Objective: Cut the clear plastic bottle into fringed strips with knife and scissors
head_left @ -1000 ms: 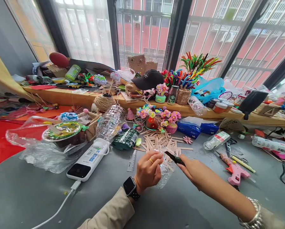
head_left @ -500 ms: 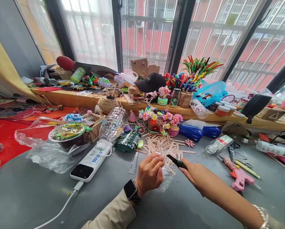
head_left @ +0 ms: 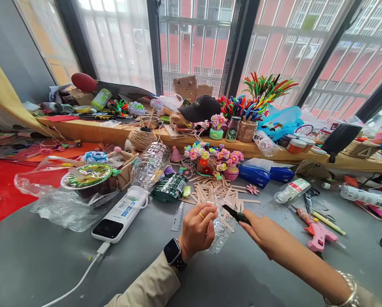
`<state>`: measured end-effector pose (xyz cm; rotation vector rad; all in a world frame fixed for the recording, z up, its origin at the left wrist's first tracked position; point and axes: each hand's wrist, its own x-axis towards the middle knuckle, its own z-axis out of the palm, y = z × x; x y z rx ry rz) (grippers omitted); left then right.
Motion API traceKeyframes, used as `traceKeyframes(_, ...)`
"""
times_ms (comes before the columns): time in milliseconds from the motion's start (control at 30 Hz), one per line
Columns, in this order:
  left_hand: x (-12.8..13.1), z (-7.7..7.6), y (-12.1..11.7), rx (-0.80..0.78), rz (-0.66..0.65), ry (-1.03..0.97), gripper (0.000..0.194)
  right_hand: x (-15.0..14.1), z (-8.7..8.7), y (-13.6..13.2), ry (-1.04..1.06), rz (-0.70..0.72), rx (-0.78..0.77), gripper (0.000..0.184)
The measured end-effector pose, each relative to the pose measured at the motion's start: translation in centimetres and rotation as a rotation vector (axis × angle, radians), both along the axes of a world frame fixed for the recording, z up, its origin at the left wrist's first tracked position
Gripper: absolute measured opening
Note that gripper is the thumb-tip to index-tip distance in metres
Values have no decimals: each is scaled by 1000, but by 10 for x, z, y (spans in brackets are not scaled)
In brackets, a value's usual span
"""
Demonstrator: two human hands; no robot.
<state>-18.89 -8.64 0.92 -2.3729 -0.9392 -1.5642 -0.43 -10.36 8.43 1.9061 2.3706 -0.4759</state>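
My left hand (head_left: 199,228), with a ring and a watch on its wrist, is closed on a clear plastic bottle piece (head_left: 221,234) low over the grey table. The fingers hide part of the plastic. In my right hand (head_left: 258,228) is a black utility knife (head_left: 234,213), its dark blade pointing left at the upper edge of the plastic. Whether the blade touches the plastic I cannot tell. Just behind both hands lies a loose heap of wooden craft sticks (head_left: 210,189). A clear ruler (head_left: 178,216) rests left of my left hand.
At left are a white power bank (head_left: 122,215) with a cable and a lidded tub (head_left: 88,179) on a plastic bag. A pink glue gun (head_left: 319,232), scissors (head_left: 309,198) and a clear bottle (head_left: 291,190) lie at right. Pipe-cleaner flowers (head_left: 231,157) stand behind the sticks.
The whole view has shifted slightly, so things appear a little further left and up. Both hands keep nearly the same hold and position relative to the plastic.
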Motion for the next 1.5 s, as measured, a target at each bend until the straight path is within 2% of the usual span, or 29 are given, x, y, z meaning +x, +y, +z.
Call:
traceKeyframes(233,-1,0,0,-8,-12,-14,25,0,3,5,-19,-14,15,29)
traceKeyframes(667,0,1,2,13,2,-1,25,-4,-1,17,-91,119,-22,27)
traceKeyframes(800,1,0,2,3,-28,4,25,-6,-2,14,-111,71,-34,28)
traceKeyframes(967,0,-1,3,3,10,-3,25,-7,-2,12,-92,94,-9,27)
traceKeyframes(1100,-1,0,3,-21,27,-22,25,3,3,8,-96,78,-56,28)
traceKeyframes(1300,1,1,-1,32,0,-1,24,-1,3,5,-8,41,-12,25)
traceKeyframes(1500,2,-1,0,47,-35,25,24,-3,6,8,-33,61,-21,25)
